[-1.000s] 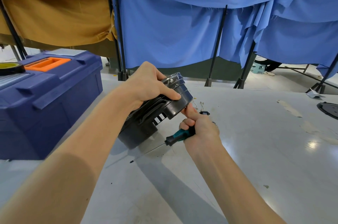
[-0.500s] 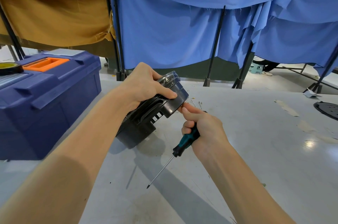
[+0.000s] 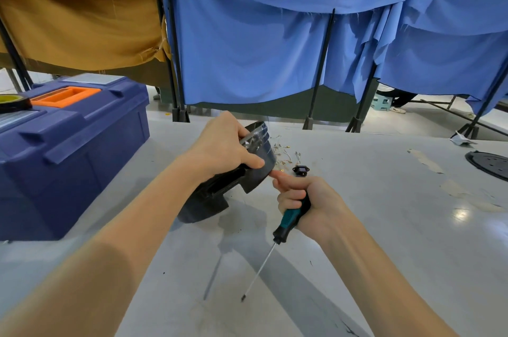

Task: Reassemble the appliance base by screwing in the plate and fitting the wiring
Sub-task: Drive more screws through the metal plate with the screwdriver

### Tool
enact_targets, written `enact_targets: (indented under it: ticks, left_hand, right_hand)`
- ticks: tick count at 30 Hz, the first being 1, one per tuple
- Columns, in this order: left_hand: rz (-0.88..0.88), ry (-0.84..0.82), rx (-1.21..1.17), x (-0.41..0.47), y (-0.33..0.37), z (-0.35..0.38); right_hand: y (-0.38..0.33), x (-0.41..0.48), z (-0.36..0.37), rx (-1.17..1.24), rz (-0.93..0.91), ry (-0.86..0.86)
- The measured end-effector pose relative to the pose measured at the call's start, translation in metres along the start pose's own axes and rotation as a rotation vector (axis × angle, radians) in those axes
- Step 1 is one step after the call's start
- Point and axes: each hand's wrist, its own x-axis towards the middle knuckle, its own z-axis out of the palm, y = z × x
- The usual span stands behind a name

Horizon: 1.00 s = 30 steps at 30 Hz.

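Observation:
The black appliance base point(image 3: 220, 193) stands tilted on the grey table, its lower end on the surface and its round rim lifted. My left hand point(image 3: 222, 147) grips that rim from above, thumb across the side. My right hand point(image 3: 305, 200) holds a screwdriver point(image 3: 286, 224) with a teal and black handle, shaft pointing down towards me, tip just above the table. Its forefinger reaches out and touches the base's lower edge. Thin wires point(image 3: 286, 156) and a small black socket part point(image 3: 301, 170) lie just beyond the base.
A dark blue toolbox point(image 3: 68, 149) with an orange handle stands at the left, a tape roll point(image 3: 12, 103) on its lid. A round black plate point(image 3: 490, 164) lies at the table's far right edge. Blue and tan cloth screens on black stands close off the back.
The screwdriver has swung from lying nearly level under the base to pointing steeply down towards me. My right hand has dropped a little from the base, and the base has tipped slightly further away.

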Motion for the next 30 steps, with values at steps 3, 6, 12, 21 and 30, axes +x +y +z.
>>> enact_targets:
  ticks: [3, 6, 12, 21, 30]
  left_hand:
    - [0.028, -0.048, 0.126, -0.005, -0.005, 0.012]
    - [0.085, -0.112, 0.202, -0.014, -0.013, 0.027]
    - [0.093, -0.255, 0.231, -0.026, -0.030, 0.052]
    - [-0.020, -0.532, -0.010, -0.023, -0.045, 0.057]
    - [-0.038, -0.498, -0.145, -0.020, -0.059, 0.059]
  right_hand:
    - [0.003, 0.006, -0.014, 0.024, 0.084, -0.021]
    - [0.010, 0.012, -0.027, 0.033, 0.159, -0.016]
    - [0.026, 0.015, -0.042, 0.032, 0.245, 0.014]
    - [0.032, 0.018, -0.051, 0.016, 0.298, 0.087]
    - [0.034, 0.018, -0.045, 0.036, 0.321, 0.077]
